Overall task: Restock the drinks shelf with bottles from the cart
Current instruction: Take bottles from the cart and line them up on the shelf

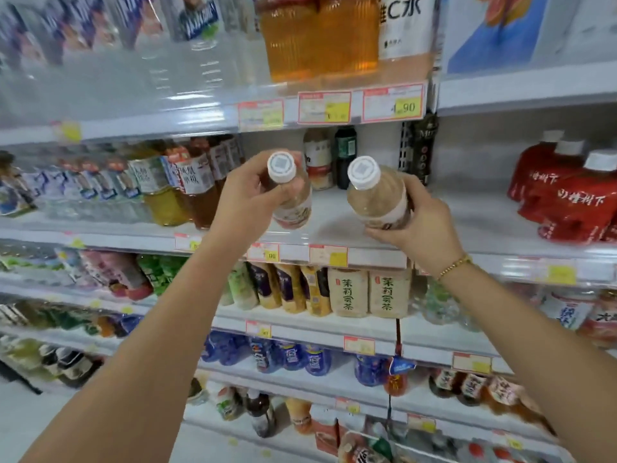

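Head view: both arms reach up to the middle shelf [334, 219] of a drinks aisle. The left hand [248, 192] grips a pale milky-brown bottle [296, 208] just below its white cap, fingers curled round the neck and thumb across the front. The right hand [421, 223] wraps round the lower body of a second bottle of the same kind [375, 198], fingertips curled under its base. Both bottles tilt with their caps toward the camera and hang just above the front part of the shelf; neither looks set down yet, though whether the second bottle's base touches the shelf edge is hard to tell.

Judging by this, the restock is somewhere in the middle. This stretch of shelf is mostly bare, with only a few bottles at the back [319, 158], so these two have to be stood upright and pushed in, and there looks to be room for a good many more. The neighbouring rows, such as the red bottles [567, 195] to the right, look full.

The cart is out of view, so how much stock remains cannot be told. The far left of the shelves is smeared by blur, most price tags [329, 255] are unreadable, and the hands cover much of both labels, so the brand cannot be made out
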